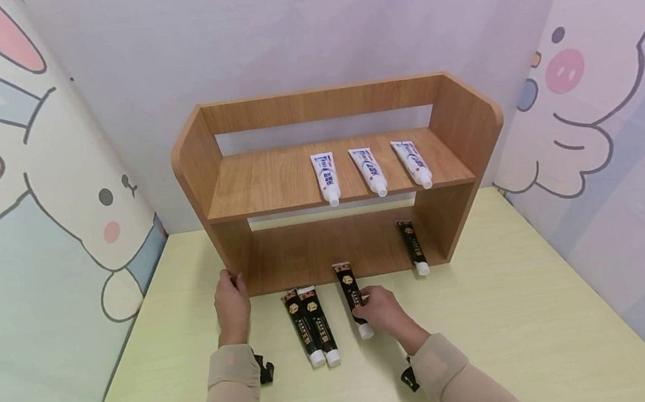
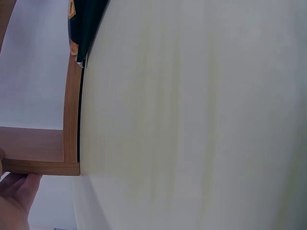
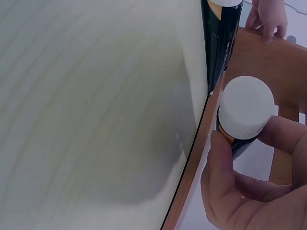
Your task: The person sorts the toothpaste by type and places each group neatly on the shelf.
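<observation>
My right hand [image 1: 385, 312] pinches a black toothpaste tube [image 1: 348, 287] between thumb and fingers. Its white cap [image 3: 245, 106] faces the right wrist camera, and its crimped end overlaps the lower shelf's front edge in the head view. At the left, my left hand [image 1: 232, 307] grips the front edge of the wooden shelf's side panel [image 2: 41, 166], fingers on the outer face. Between the hands, two more black toothpaste tubes [image 1: 301, 328] lie side by side on the table, caps toward me. Another black tube [image 1: 413, 247] lies at the right of the lower shelf, its cap over the front edge.
Three white toothpaste tubes [image 1: 368, 170] lie on the upper board [image 1: 266, 181], toward its right, caps forward. The two-tier wooden shelf stands on a pale yellow table [image 1: 528, 323]. Cartoon-printed walls [image 1: 302, 24] enclose the back and both sides.
</observation>
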The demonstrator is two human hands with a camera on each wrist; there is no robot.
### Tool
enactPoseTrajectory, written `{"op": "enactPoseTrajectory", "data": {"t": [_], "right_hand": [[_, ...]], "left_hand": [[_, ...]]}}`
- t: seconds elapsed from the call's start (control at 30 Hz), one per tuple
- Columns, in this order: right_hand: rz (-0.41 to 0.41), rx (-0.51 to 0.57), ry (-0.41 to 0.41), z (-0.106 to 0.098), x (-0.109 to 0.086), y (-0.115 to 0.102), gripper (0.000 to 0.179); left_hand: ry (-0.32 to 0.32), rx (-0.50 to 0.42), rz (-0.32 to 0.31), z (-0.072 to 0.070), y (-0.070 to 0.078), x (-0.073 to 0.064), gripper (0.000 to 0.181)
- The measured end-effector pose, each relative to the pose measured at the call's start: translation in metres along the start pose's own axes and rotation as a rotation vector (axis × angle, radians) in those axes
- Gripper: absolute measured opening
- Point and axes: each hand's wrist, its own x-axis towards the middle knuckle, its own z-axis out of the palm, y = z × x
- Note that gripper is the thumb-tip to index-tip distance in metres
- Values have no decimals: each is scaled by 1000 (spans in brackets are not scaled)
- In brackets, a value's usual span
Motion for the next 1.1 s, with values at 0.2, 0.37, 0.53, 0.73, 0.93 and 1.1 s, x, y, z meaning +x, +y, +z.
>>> {"op": "enactPoseTrajectory", "data": {"t": [0.2, 0.37, 0.53, 0.73, 0.93, 1.1], "right_hand": [[27, 11, 14, -7, 5, 1, 48], [38, 32, 30, -12, 12, 7, 49], [48, 35, 60, -19, 19, 9, 48], [62, 14, 105, -28, 28, 14, 48], [81, 34, 109, -35, 40, 19, 47], [83, 46, 111, -40, 51, 22, 48]], "left_hand": [[-15, 3, -16, -1, 0, 1, 28], [-14, 6, -21, -1, 1, 1, 28], [0, 12, -3, -1, 0, 1, 26], [0, 5, -4, 0, 0, 1, 27], [0, 6, -1, 0, 0, 1, 26], [7, 16, 6, 0, 0, 0, 25]]}}
